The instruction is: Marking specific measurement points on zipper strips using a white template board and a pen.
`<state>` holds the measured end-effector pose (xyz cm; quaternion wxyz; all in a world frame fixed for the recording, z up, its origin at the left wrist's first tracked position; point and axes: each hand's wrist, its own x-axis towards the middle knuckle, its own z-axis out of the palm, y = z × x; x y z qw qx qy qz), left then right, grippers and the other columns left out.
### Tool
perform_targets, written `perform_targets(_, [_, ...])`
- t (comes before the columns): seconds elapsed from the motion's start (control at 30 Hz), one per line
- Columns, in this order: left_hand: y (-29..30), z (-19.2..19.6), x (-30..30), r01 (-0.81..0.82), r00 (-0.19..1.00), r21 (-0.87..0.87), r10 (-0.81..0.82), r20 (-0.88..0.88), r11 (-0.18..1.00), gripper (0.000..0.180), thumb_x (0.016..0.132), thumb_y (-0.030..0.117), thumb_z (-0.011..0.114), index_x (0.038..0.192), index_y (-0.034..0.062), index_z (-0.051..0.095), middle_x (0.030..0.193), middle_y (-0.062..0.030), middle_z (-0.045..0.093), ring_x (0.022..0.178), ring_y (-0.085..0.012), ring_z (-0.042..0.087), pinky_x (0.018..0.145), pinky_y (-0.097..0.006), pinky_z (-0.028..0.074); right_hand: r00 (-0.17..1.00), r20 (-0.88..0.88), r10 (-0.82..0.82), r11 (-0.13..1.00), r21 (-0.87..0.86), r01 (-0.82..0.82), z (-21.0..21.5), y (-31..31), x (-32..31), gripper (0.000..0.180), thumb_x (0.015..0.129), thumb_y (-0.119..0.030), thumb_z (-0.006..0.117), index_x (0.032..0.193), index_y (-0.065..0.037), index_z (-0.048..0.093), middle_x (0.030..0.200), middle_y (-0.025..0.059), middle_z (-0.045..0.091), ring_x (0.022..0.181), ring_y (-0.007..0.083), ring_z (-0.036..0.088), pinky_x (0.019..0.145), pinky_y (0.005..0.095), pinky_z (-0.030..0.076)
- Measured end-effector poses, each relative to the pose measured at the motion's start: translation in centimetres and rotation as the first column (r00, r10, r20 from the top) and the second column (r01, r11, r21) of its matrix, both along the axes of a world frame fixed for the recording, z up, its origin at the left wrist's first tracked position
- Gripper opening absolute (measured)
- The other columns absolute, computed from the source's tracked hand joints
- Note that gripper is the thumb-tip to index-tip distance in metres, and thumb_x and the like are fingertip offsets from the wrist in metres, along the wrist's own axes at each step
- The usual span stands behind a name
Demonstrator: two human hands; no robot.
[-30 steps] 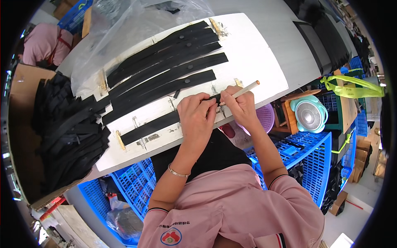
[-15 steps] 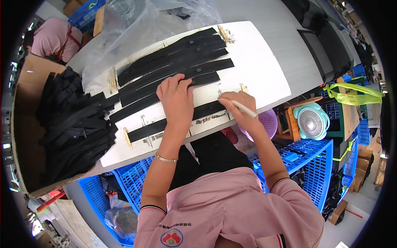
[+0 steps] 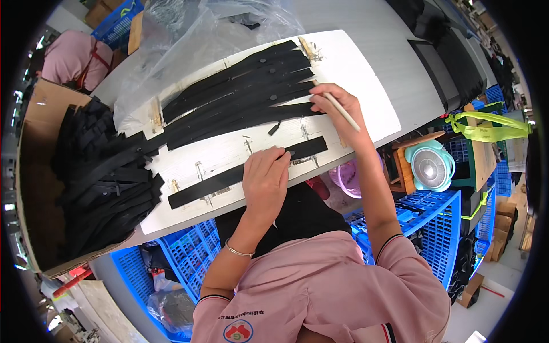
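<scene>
A white board (image 3: 366, 86) carries several black zipper strips (image 3: 229, 91), laid side by side with small round dark bits on them; a small pull (image 3: 274, 128) hangs from the lowest of the group. My left hand (image 3: 266, 176) is closed on a single black zipper strip (image 3: 211, 184) along the board's near edge, fingertips by a small dark piece on it. My right hand (image 3: 342, 108) is closed around a slim pale pencil (image 3: 347, 118), slanting across the hand. Its fingertips touch the right end of the group's lowest strip.
At the left stands a cardboard box (image 3: 34, 188) heaped with more black strips (image 3: 103, 183). Clear plastic sheeting (image 3: 200, 28) lies behind the board. Blue crates (image 3: 426, 228), a purple basket (image 3: 345, 178) and a turquoise fan (image 3: 430, 167) are lower right. Another person bends at far left.
My left hand has come down from the strip group to the near strip. My right hand, with the pencil, has moved up from the near strip to the group's right end.
</scene>
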<state>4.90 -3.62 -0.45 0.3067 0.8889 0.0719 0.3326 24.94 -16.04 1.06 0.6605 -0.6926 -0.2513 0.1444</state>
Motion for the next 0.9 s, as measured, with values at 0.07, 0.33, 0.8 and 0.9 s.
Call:
perform_targets(0.07, [0.0, -0.1, -0.2, -0.009, 1.0, 0.032, 0.01, -0.011, 0.999, 0.025, 0.079, -0.003, 0.076, 0.103, 0.0023, 0.075, 0.11, -0.0089, 0.071, 0.104, -0.0287, 0.068, 0.098, -0.045, 0.052, 0.997, 0.041, -0.06, 0.998, -0.001, 0.06, 1.1, -1.1, -1.8, 0.016, 0.098, -0.007, 0.069, 0.113, -0.002, 0.072, 0.106, 0.006, 0.074, 0.086, 0.008, 0.068, 0.077, 0.0233, 0.056])
perform_targets(0.33, [-0.5, 0.2, -1.6, -0.023, 0.981, 0.155, 0.052, -0.189, 0.988, 0.034, 0.093, 0.008, 0.072, 0.126, 0.0064, 0.071, 0.134, -0.0092, 0.068, 0.132, -0.0313, 0.058, 0.117, -0.054, 0.031, 0.627, 0.762, 0.162, 0.88, -0.399, 0.257, -1.6, -5.2, -10.0, 0.041, 0.083, -0.013, 0.081, 0.122, -0.009, 0.069, 0.133, 0.011, 0.069, 0.128, 0.0302, 0.061, 0.113, 0.0467, 0.042])
perform_targets(0.8, [4.7, -0.3, -12.0, -0.431, 0.773, 0.2, 0.475, -0.421, 0.88, 0.062, 0.097, 0.032, 0.07, 0.151, 0.0066, 0.052, 0.161, -0.0105, 0.046, 0.155, -0.0327, 0.031, 0.122, -0.065, -0.004, 0.523, 0.837, 0.158, 0.813, -0.411, 0.412, -3.2, -7.2, -7.8, 0.029, 0.092, -0.01, 0.07, 0.121, -0.007, 0.067, 0.132, 0.0056, 0.071, 0.128, 0.0248, 0.06, 0.121, 0.0477, 0.032])
perform_targets(0.9, [5.3, -0.2, -13.1, -0.445, 0.764, 0.203, 0.489, -0.421, 0.872, 0.064, 0.095, 0.032, 0.072, 0.151, 0.0075, 0.053, 0.16, -0.0108, 0.047, 0.155, -0.0333, 0.03, 0.122, -0.065, -0.003, 0.531, 0.83, 0.17, 0.795, -0.434, 0.424, -2.5, -6.8, -7.9, 0.026, 0.093, -0.009, 0.069, 0.119, -0.008, 0.067, 0.131, 0.0057, 0.071, 0.126, 0.0249, 0.062, 0.12, 0.0482, 0.033])
